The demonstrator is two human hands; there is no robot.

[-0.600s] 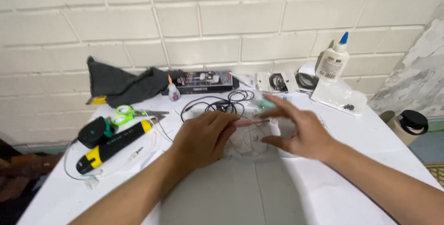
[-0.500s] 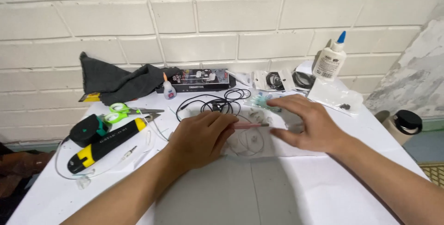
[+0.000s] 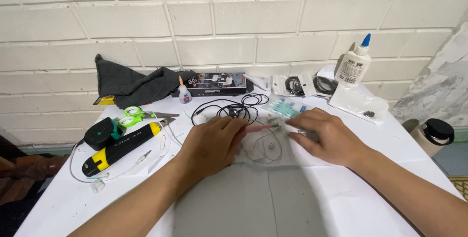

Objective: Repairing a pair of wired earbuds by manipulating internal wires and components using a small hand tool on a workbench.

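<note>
Left hand (image 3: 212, 144): palm down on the counter, fingers bent, tips pinching one end of a thin pink stick (image 3: 257, 128); clenched lightly on it.
Right hand (image 3: 325, 137): palm down, fingers stretched flat toward the left, fingertips (image 3: 292, 121) meeting the far end of the pink stick; whether they grip it or only press on it, cannot tell.
Pink stick: lies nearly level between the two hands, over a clear plastic sheet.
Clear plastic sheet (image 3: 265, 149): flat on the counter under both hands, a loop of thin wire and a small round piece showing through it.
Counter (image 3: 370, 203): white covering, with a grey patch close to the person.
Behind the hands: tangle of thin black cable (image 3: 229, 108); just right of it, a pale teal packet (image 3: 285, 108).
Left side: black-and-yellow utility knife (image 3: 122, 149) lying slantwise; a black round tape measure (image 3: 100, 133) touching its upper end; green-handled scissors (image 3: 141, 116) just behind.
Back edge by the brick wall: crumpled dark grey cloth (image 3: 131, 83); small glue tube with orange tip (image 3: 184, 93); long black box (image 3: 214, 84).
Back right: white glue bottle with blue nozzle (image 3: 355, 64) upright; clear bags holding black coiled cable (image 3: 295, 85) beside it.
Off the counter, far right: beige flask with black lid (image 3: 434, 134).
</note>
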